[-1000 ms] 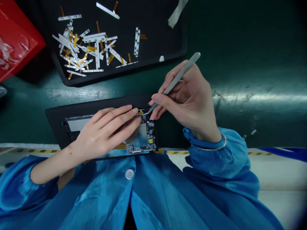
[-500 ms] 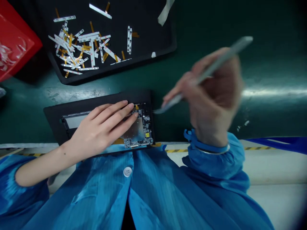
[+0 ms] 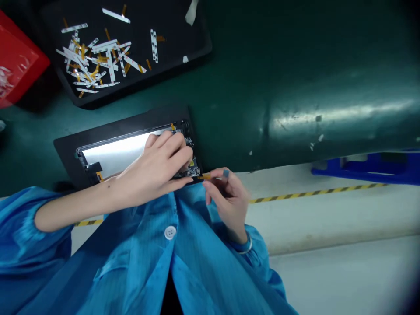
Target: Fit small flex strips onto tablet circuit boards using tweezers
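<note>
Upper left of you: red plastic bin (image 3: 18, 57), crumpled clear film (image 3: 6, 81) inside. Beside it, black tray (image 3: 177, 30) on green tabletop (image 3: 295, 87), holding loose heap of white strips with amber flex tails (image 3: 88, 63). Torn pale tape (image 3: 191, 12) on tray's far edge. Far right: blue plastic frame (image 3: 367, 168) at tabletop's edge. Yellow-black hazard tape (image 3: 315, 192) runs along pale surface (image 3: 328, 218) below.

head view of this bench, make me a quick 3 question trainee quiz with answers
1. True or false: the left hand lies over the circuit board in the black holder.
2. Which hand pinches the orange flex strip, left or right?
3. What lies scattered on the black tray?

Key:
1. True
2. The right hand
3. White strips with orange flex tails
</note>
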A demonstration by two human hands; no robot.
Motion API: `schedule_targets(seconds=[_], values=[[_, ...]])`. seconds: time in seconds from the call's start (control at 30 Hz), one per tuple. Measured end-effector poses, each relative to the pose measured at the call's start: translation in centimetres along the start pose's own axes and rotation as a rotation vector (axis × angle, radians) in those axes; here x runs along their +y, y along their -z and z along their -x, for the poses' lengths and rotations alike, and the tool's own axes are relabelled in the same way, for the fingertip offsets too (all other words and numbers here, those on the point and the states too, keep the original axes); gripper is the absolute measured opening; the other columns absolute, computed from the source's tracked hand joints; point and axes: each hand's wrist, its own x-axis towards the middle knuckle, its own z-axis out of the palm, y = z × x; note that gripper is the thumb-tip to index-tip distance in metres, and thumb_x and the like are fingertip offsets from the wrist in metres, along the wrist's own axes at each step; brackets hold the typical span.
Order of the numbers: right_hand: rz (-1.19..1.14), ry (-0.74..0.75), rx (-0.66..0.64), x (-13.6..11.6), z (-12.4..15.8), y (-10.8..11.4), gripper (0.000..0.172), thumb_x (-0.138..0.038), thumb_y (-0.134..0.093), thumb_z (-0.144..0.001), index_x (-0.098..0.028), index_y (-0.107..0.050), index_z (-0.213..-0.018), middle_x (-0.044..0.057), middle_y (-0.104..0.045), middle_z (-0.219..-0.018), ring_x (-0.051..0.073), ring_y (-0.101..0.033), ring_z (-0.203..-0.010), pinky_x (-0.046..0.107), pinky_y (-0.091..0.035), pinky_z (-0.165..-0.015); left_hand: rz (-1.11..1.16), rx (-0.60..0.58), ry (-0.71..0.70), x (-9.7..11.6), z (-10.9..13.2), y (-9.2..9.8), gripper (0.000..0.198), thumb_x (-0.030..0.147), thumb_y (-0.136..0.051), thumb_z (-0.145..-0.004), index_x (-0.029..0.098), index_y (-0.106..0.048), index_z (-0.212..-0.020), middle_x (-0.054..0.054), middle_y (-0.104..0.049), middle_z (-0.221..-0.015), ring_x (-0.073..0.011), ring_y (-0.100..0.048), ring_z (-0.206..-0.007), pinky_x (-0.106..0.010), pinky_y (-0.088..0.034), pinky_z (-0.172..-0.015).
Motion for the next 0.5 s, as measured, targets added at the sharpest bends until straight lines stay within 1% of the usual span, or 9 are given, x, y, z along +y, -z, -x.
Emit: schedule_targets(seconds=[0.07, 0.1, 0.17, 0.23, 0.27, 0.33, 0.4, 0.5], values=[[0.004, 0.100, 0.027, 0.2, -0.3, -0.4, 0.003, -0.024, -0.067, -0.088, -0.022, -0.065, -0.089, 0.000, -0.062, -0.087, 0.006, -0.051, -0.041, 0.026, -0.041, -0.037, 0.016, -0.002, 0.003, -0.1, -0.1, -0.1, 0.020, 0.033, -0.062, -0.092, 0.016, -0.052, -0.088, -0.008, -0.057, -0.093, -0.0224, -0.049, -0.081, -0.035, -0.034, -0.069], [0.046, 0.177, 0.030, 0.3, -0.4, -0.3, 0.002, -0.021, -0.067, -0.088, -0.023, -0.067, -0.089, 0.001, -0.063, -0.089, 0.007, -0.053, -0.043, 0.026, -0.042, -0.038, 0.031, 0.002, 0.001, -0.1, -0.2, -0.2, 0.019, 0.033, -0.062, -0.092, 0.017, -0.052, -0.087, -0.008, -0.057, -0.091, -0.0218, -0.049, -0.080, -0.035, -0.033, -0.069], [0.192, 0.374, 0.010, 0.3, -0.7, 0.0, 0.012, -0.015, -0.067, -0.087, -0.025, -0.070, -0.093, 0.002, -0.066, -0.090, 0.010, -0.059, -0.052, 0.027, -0.049, -0.043, 0.061, 0.013, -0.001, -0.3, -0.2, -0.3, 0.019, 0.032, -0.063, -0.091, 0.017, -0.053, -0.085, -0.006, -0.056, -0.089, -0.0210, -0.048, -0.079, -0.034, -0.033, -0.069], [0.357, 0.575, -0.057, 0.5, -0.9, 0.5, 0.023, -0.011, -0.067, -0.086, -0.027, -0.073, -0.101, 0.003, -0.070, -0.092, 0.014, -0.066, -0.064, 0.028, -0.057, -0.052, 0.112, 0.032, 0.005, -0.5, -0.2, -0.2, 0.018, 0.031, -0.064, -0.090, 0.018, -0.054, -0.084, -0.004, -0.056, -0.087, -0.0200, -0.049, -0.079, -0.034, -0.033, -0.070], [0.415, 0.647, -0.096, 0.7, -0.9, 0.7, 0.026, -0.010, -0.066, -0.087, -0.029, -0.073, -0.105, 0.004, -0.072, -0.094, 0.015, -0.068, -0.068, 0.028, -0.060, -0.056, 0.158, 0.037, 0.010, -0.6, -0.1, 0.0, 0.016, 0.030, -0.062, -0.091, 0.018, -0.055, -0.084, -0.003, -0.055, -0.086, -0.0193, -0.049, -0.080, -0.034, -0.034, -0.071], [0.474, 0.715, -0.155, 1.2, -0.9, 1.0, 0.032, -0.011, -0.065, -0.088, -0.031, -0.073, -0.111, 0.003, -0.074, -0.095, 0.015, -0.070, -0.070, 0.027, -0.062, -0.062, 0.280, 0.032, 0.035, -0.9, 0.0, 0.4, 0.011, 0.027, -0.058, -0.093, 0.018, -0.056, -0.086, -0.002, -0.055, -0.086, -0.0174, -0.050, -0.080, -0.033, -0.037, -0.073], [0.486, 0.727, -0.180, 1.8, -0.9, 1.4, 0.037, -0.012, -0.065, -0.089, -0.033, -0.071, -0.118, 0.003, -0.075, -0.098, 0.015, -0.072, -0.071, 0.027, -0.064, -0.064, 0.393, 0.032, 0.060, -1.1, 0.1, 0.7, 0.011, 0.025, -0.055, -0.093, 0.018, -0.056, -0.085, -0.001, -0.053, -0.086, -0.0156, -0.051, -0.079, -0.031, -0.040, -0.073], [0.513, 0.738, -0.258, 2.2, -1.1, 2.0, 0.047, -0.010, -0.064, -0.089, -0.034, -0.065, -0.129, 0.004, -0.075, -0.109, 0.014, -0.073, -0.067, 0.026, -0.064, -0.060, 0.449, 0.064, 0.067, -1.2, 0.3, 0.9, 0.012, 0.024, -0.055, -0.092, 0.018, -0.056, -0.083, -0.001, -0.052, -0.084, -0.0146, -0.050, -0.077, -0.029, -0.041, -0.070]])
